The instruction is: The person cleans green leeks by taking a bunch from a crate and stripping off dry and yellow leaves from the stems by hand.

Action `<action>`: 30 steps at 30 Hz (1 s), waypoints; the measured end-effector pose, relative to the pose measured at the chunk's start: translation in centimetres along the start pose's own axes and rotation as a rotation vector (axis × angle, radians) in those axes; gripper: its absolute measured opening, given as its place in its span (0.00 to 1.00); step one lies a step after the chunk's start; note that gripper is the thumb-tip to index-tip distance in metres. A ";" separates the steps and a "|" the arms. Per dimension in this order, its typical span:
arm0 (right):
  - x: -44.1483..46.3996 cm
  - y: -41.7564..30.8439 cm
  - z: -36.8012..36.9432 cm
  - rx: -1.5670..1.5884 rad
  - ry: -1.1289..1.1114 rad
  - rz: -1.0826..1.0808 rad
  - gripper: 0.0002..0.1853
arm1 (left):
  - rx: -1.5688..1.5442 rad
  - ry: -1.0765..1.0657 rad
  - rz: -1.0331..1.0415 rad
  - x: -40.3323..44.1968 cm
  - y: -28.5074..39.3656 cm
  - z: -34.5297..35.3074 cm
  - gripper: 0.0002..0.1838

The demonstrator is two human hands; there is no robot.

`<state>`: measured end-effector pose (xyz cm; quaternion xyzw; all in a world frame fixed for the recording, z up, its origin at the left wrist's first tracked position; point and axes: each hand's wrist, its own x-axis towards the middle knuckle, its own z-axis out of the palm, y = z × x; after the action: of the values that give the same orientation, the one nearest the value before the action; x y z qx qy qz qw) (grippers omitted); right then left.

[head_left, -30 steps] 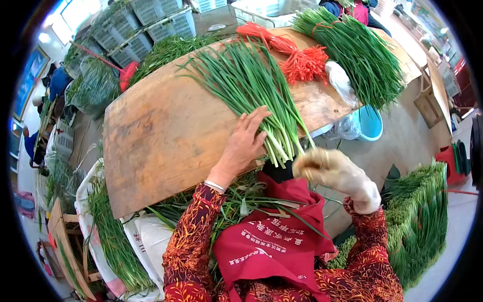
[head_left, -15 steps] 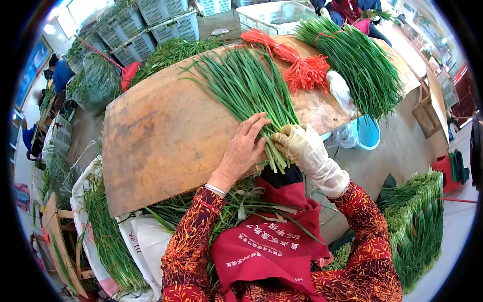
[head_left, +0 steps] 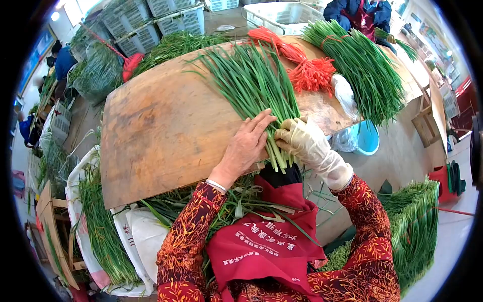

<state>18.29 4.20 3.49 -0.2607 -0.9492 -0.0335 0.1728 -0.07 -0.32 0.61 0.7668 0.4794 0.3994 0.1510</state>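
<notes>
A loose bunch of garlic chives (head_left: 254,83) lies across the front edge of a wooden board (head_left: 161,131), leaf tips pointing away and pale cut ends toward me. My bare left hand (head_left: 246,143) is closed on the left side of the stalks near those ends. On the other side my right hand (head_left: 307,143), in a cream rubber glove, grips the stalks with curled fingers. Its fingertips are partly hidden among them. Beyond the bunch sits a bundle of red ties (head_left: 312,74). A larger banded pile of chives (head_left: 359,70) rests at the right.
A white plastic bag (head_left: 344,93) hangs by the board's right edge, above a blue bucket (head_left: 367,138). Stacked chives (head_left: 412,226) stand at lower right. A sack of chives (head_left: 103,231) is at left. Crates (head_left: 181,24) and another person (head_left: 359,15) are at the back.
The view has shifted slightly. Both hands stay on the chives, the right fingers a little more curled around the stalks. The person at the back shows more fully, with chives beside their hand.
</notes>
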 end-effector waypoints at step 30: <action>-19.2 -4.2 -3.7 0.322 -1.031 0.899 0.13 | 0.144 0.064 0.097 0.5 0.7 -0.4 0.21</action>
<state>32.75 -9.29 0.39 -0.5817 -0.7036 0.3101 -0.2656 0.12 -0.33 1.52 0.7848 0.4736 0.3951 0.0603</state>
